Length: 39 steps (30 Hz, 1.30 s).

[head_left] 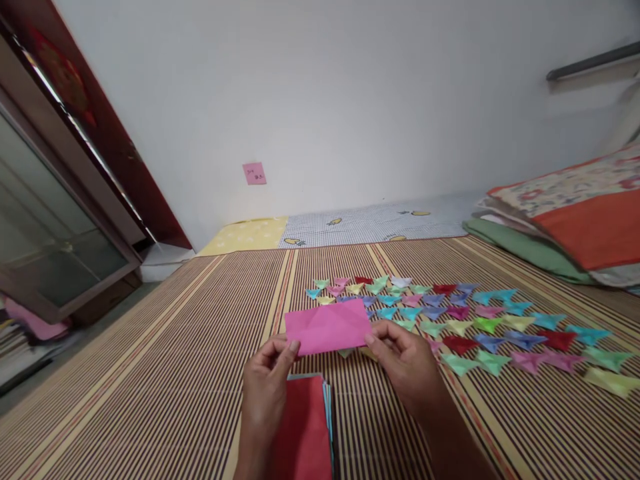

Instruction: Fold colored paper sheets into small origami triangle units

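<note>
While the pink paper point(327, 327) runs long axis crosswise, left hand point(265, 380) and right hand point(407, 363) pinch opposite ends, fingers closed, neither nearer.

Plain pink paper point(327, 328), striped mat point(190, 347) (brown and tan).

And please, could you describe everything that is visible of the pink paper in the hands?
The pink paper is a bright, plain rectangle, wider than tall, thin-looking, faintly creased. It is held up above the striped mat, partly hiding the group of small folded papers. The left hand pinches its lower left corner, the right hand its lower right corner.
</note>
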Tool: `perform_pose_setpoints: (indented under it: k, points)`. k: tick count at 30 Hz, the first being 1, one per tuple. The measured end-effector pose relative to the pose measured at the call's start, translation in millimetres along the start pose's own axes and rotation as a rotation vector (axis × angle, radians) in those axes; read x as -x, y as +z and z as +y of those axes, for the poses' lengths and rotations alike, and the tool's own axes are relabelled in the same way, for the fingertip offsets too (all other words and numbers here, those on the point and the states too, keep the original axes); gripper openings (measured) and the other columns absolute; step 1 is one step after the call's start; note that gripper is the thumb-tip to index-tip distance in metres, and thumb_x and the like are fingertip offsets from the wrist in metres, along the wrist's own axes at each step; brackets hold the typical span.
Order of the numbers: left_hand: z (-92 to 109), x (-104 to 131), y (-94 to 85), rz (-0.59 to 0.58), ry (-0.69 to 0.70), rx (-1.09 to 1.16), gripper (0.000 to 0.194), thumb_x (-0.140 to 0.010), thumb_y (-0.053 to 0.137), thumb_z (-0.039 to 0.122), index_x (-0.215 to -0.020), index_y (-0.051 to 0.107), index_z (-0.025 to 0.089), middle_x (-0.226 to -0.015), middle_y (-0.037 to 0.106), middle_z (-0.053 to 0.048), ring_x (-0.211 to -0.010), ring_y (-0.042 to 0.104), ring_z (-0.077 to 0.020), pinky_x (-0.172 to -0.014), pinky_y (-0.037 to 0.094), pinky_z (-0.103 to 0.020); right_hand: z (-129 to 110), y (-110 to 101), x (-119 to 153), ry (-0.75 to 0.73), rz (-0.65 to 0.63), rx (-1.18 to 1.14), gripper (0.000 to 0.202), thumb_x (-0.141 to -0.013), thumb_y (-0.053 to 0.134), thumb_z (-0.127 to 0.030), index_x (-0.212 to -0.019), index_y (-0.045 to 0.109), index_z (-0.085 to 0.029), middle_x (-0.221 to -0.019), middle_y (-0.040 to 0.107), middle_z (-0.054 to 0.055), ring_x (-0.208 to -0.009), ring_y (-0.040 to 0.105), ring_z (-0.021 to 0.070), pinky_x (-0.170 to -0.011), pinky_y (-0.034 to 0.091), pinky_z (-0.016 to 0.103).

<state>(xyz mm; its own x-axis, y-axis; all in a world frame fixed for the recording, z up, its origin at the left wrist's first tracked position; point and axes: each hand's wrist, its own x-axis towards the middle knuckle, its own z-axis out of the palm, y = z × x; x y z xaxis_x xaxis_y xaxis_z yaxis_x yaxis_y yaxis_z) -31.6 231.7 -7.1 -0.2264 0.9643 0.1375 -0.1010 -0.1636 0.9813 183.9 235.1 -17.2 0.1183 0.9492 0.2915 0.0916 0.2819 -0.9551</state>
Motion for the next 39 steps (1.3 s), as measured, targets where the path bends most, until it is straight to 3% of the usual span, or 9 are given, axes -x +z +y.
perform_pose_setpoints:
  k: [2, 5, 12, 14, 16, 23, 28, 32, 39]
  points:
    - [0, 1, 5.6, 0.111, -0.02, 0.12, 0.022, -0.073, 0.088, 0.033, -0.076, 0.072, 0.018, -0.096, 0.072, -0.003, -0.096, 0.067, -0.0173, -0.086, 0.05, -0.023, -1, 4, 1, 0.0, 0.002, -0.036, 0.021, -0.09, 0.062, -0.033, -0.075, 0.057, -0.02, -0.077, 0.059, 0.001, -0.07, 0.054, 0.0166, -0.067, 0.044, 0.028]
    - [4, 2, 15.2, 0.233, -0.098, 0.371, 0.042, -0.069, 0.091, 0.025, -0.106, 0.073, 0.021, -0.112, 0.074, -0.005, -0.107, 0.068, -0.018, -0.092, 0.052, -0.026, -5, 11, 2, -0.017, 0.005, -0.088, 0.02, -0.09, 0.062, -0.03, -0.074, 0.054, -0.021, -0.08, 0.059, 0.001, -0.072, 0.055, 0.0167, -0.067, 0.045, 0.027]
    - [15, 7, 31.7, 0.114, -0.356, 0.557, 0.03, -0.061, 0.093, 0.019, -0.084, 0.074, 0.013, -0.083, 0.077, -0.007, -0.075, 0.072, -0.0187, -0.064, 0.057, -0.025, -6, 32, 4, -0.039, 0.007, -0.205, 0.021, -0.085, 0.068, -0.033, -0.073, 0.056, -0.021, -0.1, 0.07, 0.009, -0.087, 0.068, 0.0211, -0.079, 0.054, 0.031]
    - [15, 8, 33.7, 0.105, -0.336, 0.537, 0.033, -0.059, 0.094, 0.025, -0.083, 0.075, 0.013, -0.079, 0.076, -0.005, -0.068, 0.069, -0.0167, -0.057, 0.054, -0.023, -3, 34, 2, 0.004, 0.058, -0.252, 0.019, -0.081, 0.074, -0.034, -0.089, 0.063, -0.021, -0.111, 0.071, 0.012, -0.091, 0.071, 0.0223, -0.08, 0.057, 0.034]
    - [15, 9, 34.1, 0.077, -0.285, 0.486, 0.033, -0.06, 0.095, 0.03, -0.079, 0.074, 0.013, -0.07, 0.071, -0.002, -0.057, 0.062, -0.0123, -0.052, 0.049, -0.021, 0, 34, 0, 0.082, 0.096, -0.302, 0.041, -0.075, 0.08, -0.035, -0.11, 0.064, -0.022, -0.116, 0.072, 0.012, -0.09, 0.073, 0.0229, -0.079, 0.06, 0.036]
    - [2, 15, 35.4, -0.061, -0.269, 0.323, 0.027, -0.066, 0.092, 0.03, -0.075, 0.073, 0.013, -0.06, 0.065, 0.001, -0.051, 0.053, -0.0096, -0.052, 0.042, -0.021, 1, 31, 2, 0.232, 0.06, -0.449, 0.032, -0.078, 0.081, -0.047, -0.078, 0.065, -0.02, -0.075, 0.073, 0.003, -0.071, 0.07, 0.0215, -0.066, 0.056, 0.031]
    - [-11, 18, 41.0, -0.158, -0.235, 0.225, 0.031, -0.069, 0.089, 0.038, -0.071, 0.073, 0.012, -0.061, 0.069, -0.005, -0.053, 0.055, -0.0115, -0.053, 0.043, -0.022, -2, 31, 3, 0.22, 0.12, -0.469, 0.032, -0.077, 0.082, -0.048, -0.079, 0.066, -0.02, -0.071, 0.071, 0.0, -0.065, 0.065, 0.0185, -0.062, 0.052, 0.028]
    - [-13, 17, 38.2, -0.115, -0.157, 0.23, 0.03, -0.08, 0.082, 0.04, -0.072, 0.069, 0.014, -0.06, 0.065, -0.001, -0.052, 0.051, -0.0092, -0.054, 0.04, -0.02, 1, 25, 0, 0.174, 0.123, -0.432, 0.034, -0.075, 0.084, -0.047, -0.074, 0.065, -0.019, -0.066, 0.065, -0.002, -0.061, 0.058, 0.0145, -0.058, 0.046, 0.024]
    - [-9, 15, 32.9, -0.107, -0.194, 0.225, 0.032, -0.078, 0.083, 0.044, -0.079, 0.07, 0.014, -0.061, 0.066, 0.0, -0.052, 0.049, -0.0086, -0.051, 0.038, -0.018, 7, 18, -2, 0.126, 0.114, -0.383, 0.03, -0.079, 0.082, -0.045, -0.077, 0.067, -0.019, -0.069, 0.064, -0.001, -0.063, 0.058, 0.0139, -0.059, 0.046, 0.023]
